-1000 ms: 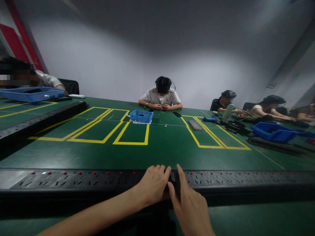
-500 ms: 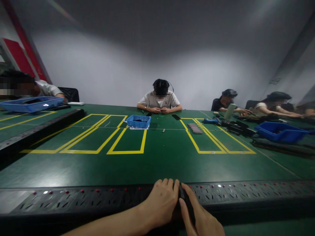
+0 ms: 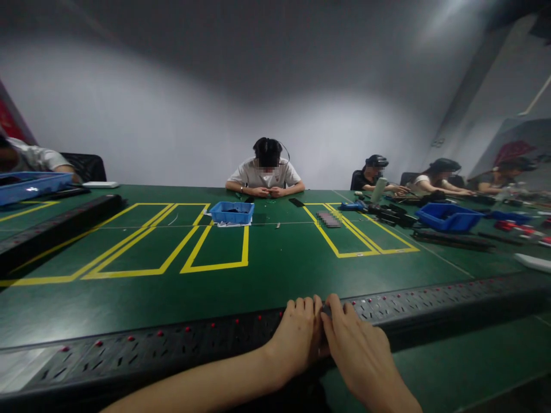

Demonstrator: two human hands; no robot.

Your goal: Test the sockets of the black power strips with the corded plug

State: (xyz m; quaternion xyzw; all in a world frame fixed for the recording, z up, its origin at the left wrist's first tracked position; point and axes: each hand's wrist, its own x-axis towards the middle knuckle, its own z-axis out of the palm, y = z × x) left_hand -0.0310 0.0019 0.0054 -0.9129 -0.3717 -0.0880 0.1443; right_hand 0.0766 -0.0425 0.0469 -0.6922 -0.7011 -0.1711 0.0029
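Note:
Low in the head view, my left hand (image 3: 299, 332) and my right hand (image 3: 357, 344) are close together over a long black slotted strip (image 3: 206, 344) with red dots. A black piece (image 3: 326, 310) shows between them, mostly covered by my fingers; its kind cannot be made out. My right thumb and fingers close round it from the right. The left fingers are curled against its other side, with their tips hidden. The strip runs slanted across the front of the green table (image 3: 150, 301).
A blue bin (image 3: 232, 214) and a flat greyish block (image 3: 328, 219) lie ahead, among yellow tape outlines (image 3: 215, 268). Another person (image 3: 267, 172) sits opposite. To the right are a darker blue bin (image 3: 447, 219), tools and more people. Another black strip (image 3: 64, 229) lies left.
The view has turned right and tilted, so the strip now slants. My right hand has swung over the black piece, palm lower, covering more of it. My left hand stays beside it.

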